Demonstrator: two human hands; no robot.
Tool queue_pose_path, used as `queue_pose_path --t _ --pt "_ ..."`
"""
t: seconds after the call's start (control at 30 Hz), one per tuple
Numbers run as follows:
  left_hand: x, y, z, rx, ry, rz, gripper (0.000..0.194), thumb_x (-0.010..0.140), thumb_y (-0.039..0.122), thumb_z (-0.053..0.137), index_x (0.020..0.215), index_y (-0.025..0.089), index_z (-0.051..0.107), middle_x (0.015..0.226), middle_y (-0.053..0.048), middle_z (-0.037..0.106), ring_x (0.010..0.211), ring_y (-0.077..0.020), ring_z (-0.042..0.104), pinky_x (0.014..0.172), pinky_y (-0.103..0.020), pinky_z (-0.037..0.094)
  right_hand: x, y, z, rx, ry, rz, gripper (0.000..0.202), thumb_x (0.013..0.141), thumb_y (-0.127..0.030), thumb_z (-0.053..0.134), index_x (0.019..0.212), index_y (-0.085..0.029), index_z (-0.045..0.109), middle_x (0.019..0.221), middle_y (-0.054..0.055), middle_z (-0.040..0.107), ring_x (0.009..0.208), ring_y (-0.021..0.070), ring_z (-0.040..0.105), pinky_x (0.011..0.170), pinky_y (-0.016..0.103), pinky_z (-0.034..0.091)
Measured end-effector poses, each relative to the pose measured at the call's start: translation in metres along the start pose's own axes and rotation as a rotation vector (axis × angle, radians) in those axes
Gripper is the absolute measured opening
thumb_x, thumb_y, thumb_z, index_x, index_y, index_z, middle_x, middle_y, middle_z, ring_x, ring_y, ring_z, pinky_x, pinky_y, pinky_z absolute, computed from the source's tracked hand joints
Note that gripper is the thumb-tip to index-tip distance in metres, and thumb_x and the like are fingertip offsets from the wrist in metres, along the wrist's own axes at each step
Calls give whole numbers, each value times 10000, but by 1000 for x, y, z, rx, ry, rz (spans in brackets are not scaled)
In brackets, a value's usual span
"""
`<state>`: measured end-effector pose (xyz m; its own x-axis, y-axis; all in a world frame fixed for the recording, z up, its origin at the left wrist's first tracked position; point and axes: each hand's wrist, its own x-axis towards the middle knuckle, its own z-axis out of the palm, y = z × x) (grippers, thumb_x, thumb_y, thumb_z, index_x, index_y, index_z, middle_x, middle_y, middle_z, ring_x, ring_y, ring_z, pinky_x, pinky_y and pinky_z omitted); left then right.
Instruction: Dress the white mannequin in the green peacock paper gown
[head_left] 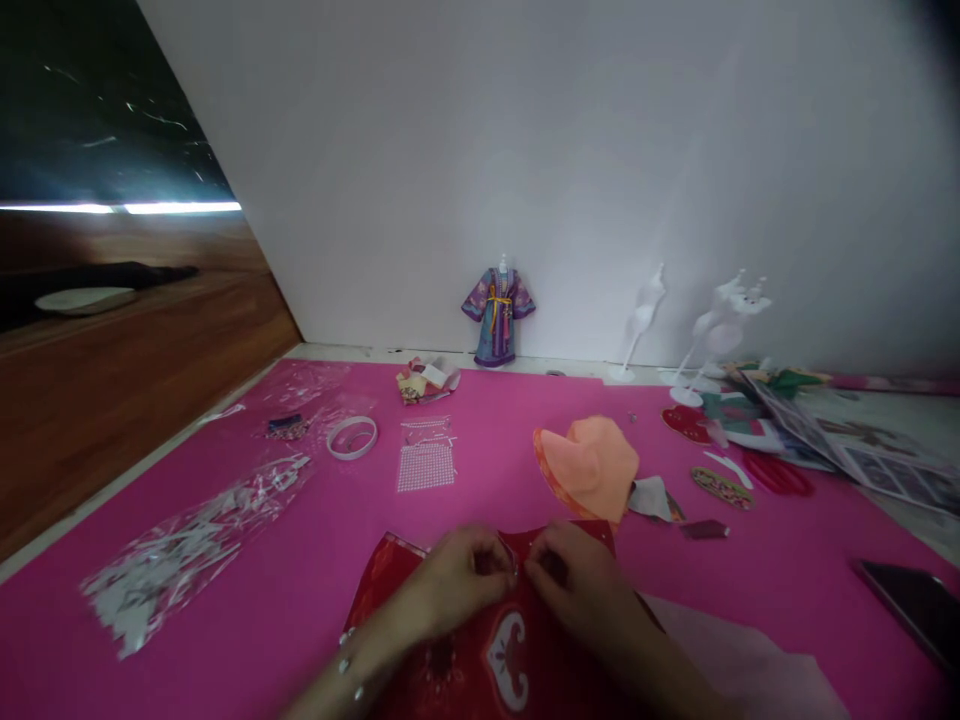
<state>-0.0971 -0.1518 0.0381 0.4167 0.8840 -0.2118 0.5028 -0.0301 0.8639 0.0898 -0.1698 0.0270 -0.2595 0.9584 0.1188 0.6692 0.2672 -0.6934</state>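
- Head view: the left hand [469,575] and the right hand [574,580] meet over a red cloth [551,645], each with thumb and fingertips pinching near its far edge.
- The red cloth lies at the near middle of the pink tabletop [495,425], below the hands and partly hidden by them and the forearms; a white curled motif [510,660] shows on it.
- Just beyond the right hand, an orange cloth [600,460] with a patterned border takes up the space ahead; a pale scrap [651,497] sits beside it.
- Pale pink cloth [750,655] spreads beside the right forearm, and a dark flat object [911,600] lies at the right edge.
- Farther right are a red piece [684,424], a patterned oval piece [721,488] and piled printed sheets [877,465].
- Against the white wall stand a robed dress form [495,320] and bare white forms [645,310].
- A white ring [352,438], a sheet of white beads [426,468] and crumpled scraps [427,380] lie left of centre.
- At left, a clear plastic bag [262,490] holds many white pieces [154,570], too jumbled to identify.
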Motion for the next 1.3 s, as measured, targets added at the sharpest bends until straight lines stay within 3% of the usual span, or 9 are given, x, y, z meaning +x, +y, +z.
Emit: queue_pose_path --t 0.17,0.6,0.87,1.3 --pt "-1 -4 6 -57 34 22 113 627 59 552 647 160 597 707 34 550 647 -99 472 598 -199 368 -1 1 2 54 18 17 83 777 -138 550 710 -184 562 713 0 580 664 154 535 604 267 367" --pt "-1 -7 9 -113 99 55 158 610 27 545 648 158 625 707 31 561 655 -102 491 598 -201 370 -1 8 5 104 21 27 52 778 -145 559 768 -194 574 704 -6 585 636 153 528 594 274 378" --pt "-4 -3 11 -31 137 28 172 625 70 525 676 167 657 699 23 577 625 -109 505 558 -208 357 -10 0 0 -33 150 -272 126 778 -103 581 764 -205 653 758 33 602 742 189 536 658 302 368" --pt "-8 1 14 102 151 39 156 634 95 520 654 178 651 696 22 586 632 -110 505 562 -201 344 -5 -2 3 -199 229 -387 158 724 -82 612 616 -195 589 643 -1 562 653 162 467 628 300 284"
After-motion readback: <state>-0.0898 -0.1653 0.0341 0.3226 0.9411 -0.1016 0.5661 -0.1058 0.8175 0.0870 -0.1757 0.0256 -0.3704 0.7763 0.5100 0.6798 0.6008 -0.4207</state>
